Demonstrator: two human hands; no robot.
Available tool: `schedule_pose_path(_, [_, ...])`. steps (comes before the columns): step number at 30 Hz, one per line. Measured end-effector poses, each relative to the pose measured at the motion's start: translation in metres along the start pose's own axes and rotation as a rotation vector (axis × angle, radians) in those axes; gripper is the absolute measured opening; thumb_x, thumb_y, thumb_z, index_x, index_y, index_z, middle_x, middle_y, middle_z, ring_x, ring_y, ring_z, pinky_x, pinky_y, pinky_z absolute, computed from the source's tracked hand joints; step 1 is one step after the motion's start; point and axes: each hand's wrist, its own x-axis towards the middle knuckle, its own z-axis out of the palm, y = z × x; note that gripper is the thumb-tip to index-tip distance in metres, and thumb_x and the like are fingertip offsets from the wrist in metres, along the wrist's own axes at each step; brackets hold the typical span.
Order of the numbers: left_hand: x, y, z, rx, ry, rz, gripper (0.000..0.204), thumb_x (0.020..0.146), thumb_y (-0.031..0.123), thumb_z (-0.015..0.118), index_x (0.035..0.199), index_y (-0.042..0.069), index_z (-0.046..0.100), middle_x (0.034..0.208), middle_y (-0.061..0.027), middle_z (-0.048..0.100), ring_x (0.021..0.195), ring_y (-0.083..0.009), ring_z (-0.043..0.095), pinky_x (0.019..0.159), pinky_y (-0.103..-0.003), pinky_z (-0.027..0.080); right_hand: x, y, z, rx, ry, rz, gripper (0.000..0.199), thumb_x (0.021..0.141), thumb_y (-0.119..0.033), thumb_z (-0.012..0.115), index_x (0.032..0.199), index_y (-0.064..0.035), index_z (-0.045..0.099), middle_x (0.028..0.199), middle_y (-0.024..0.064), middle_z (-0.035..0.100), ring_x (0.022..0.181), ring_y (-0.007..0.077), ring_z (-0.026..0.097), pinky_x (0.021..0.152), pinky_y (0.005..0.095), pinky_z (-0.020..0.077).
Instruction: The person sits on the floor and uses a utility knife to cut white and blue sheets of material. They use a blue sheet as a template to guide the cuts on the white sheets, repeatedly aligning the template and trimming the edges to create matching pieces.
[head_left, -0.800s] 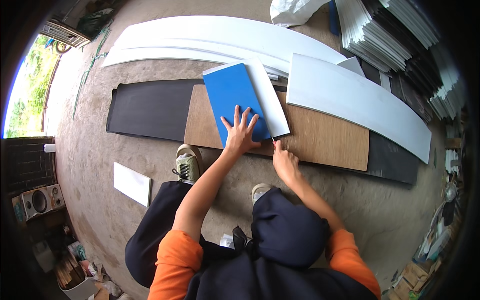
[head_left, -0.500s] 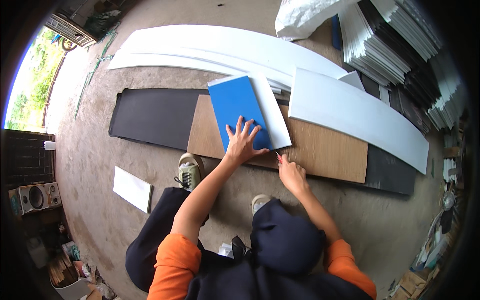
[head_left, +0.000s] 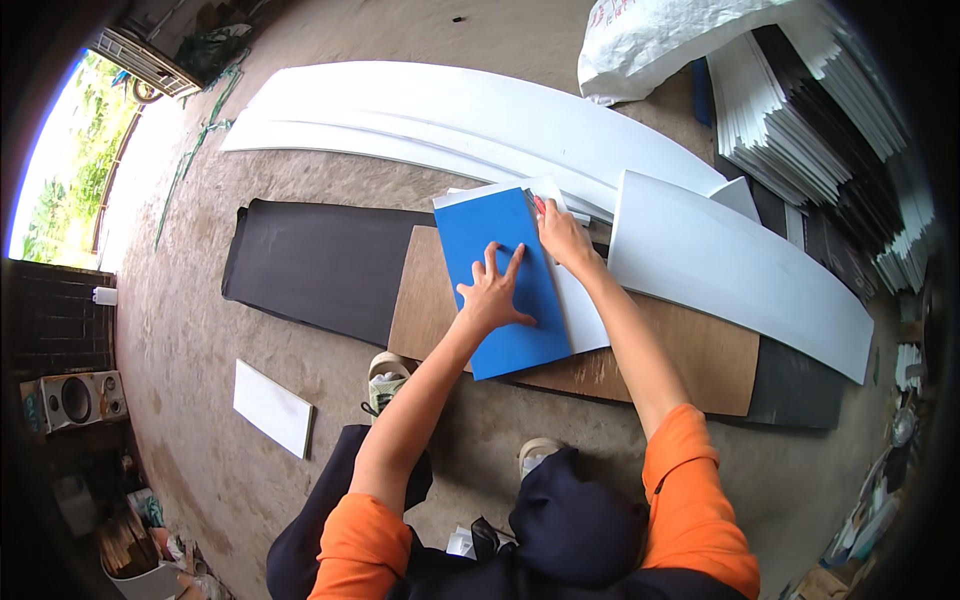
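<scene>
My left hand (head_left: 490,302) lies with spread fingers on a blue rectangular board (head_left: 500,340). A white sheet (head_left: 583,318) shows from under the blue board along its right side and far end. My right hand (head_left: 564,236) is closed round a small red-handled cutter knife (head_left: 540,205) at the far right corner of the blue board; its blade is too small to make out. Both pieces rest on a brown wooden board (head_left: 690,350), which lies on a long black sheet (head_left: 320,262).
Long white panels (head_left: 400,95) lie beyond the black sheet, and another white panel (head_left: 730,265) overlaps the brown board at right. Stacked sheets (head_left: 770,120) and a white sack (head_left: 670,45) stand at far right. A small white piece (head_left: 272,408) is on the floor at left.
My right hand with the cutter knife has gone from the near right corner of the blue board to its far right corner. My left hand still presses the board. The view has shifted slightly.
</scene>
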Motion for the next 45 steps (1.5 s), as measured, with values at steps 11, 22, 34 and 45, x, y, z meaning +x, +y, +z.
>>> schedule_pose_path(11, [-0.007, 0.008, 0.002, 0.078, -0.044, -0.004, 0.129, 0.036, 0.055, 0.081, 0.141, 0.031, 0.011, 0.140, -0.0183, 0.009, 0.109, -0.0392, 0.034, 0.067, -0.055, 0.039, 0.028, -0.010, -0.005, -0.055, -0.166, 0.093, 0.028, 0.085, -0.013, 0.037, 0.106, 0.0035, 0.045, 0.090, 0.0248, 0.062, 0.080, 0.0369, 0.063, 0.075, 0.0444, 0.0492])
schedule_pose_path(22, [-0.008, 0.009, 0.009, 0.021, -0.072, -0.136, 0.127, 0.037, 0.047, 0.084, 0.139, 0.037, 0.008, 0.145, -0.0142, -0.003, 0.121, -0.0467, 0.024, 0.077, -0.071, 0.032, -0.073, -0.011, -0.018, 0.042, -0.384, 0.220, 0.030, 0.085, -0.012, 0.034, 0.108, 0.0047, 0.043, 0.083, 0.0246, 0.063, 0.061, 0.0302, 0.065, 0.069, 0.0401, 0.0518])
schedule_pose_path(34, [-0.006, 0.019, 0.004, 0.074, -0.145, -0.204, 0.128, 0.040, 0.052, 0.081, 0.139, 0.040, 0.002, 0.146, -0.0107, -0.006, 0.127, -0.0459, 0.018, 0.084, -0.071, 0.030, -0.181, 0.025, -0.009, 0.012, -0.353, 0.156, 0.025, 0.090, -0.015, 0.031, 0.105, 0.0031, 0.040, 0.089, 0.0317, 0.058, 0.090, 0.0449, 0.057, 0.081, 0.0514, 0.0442])
schedule_pose_path(45, [-0.005, 0.019, 0.003, 0.089, -0.169, -0.215, 0.128, 0.040, 0.052, 0.081, 0.139, 0.040, 0.000, 0.146, -0.0103, -0.007, 0.128, -0.0455, 0.017, 0.086, -0.070, 0.029, -0.234, 0.045, 0.012, 0.025, -0.272, 0.124, 0.021, 0.091, -0.018, 0.037, 0.102, -0.0004, 0.036, 0.079, 0.0308, 0.059, 0.080, 0.0474, 0.058, 0.070, 0.0559, 0.0442])
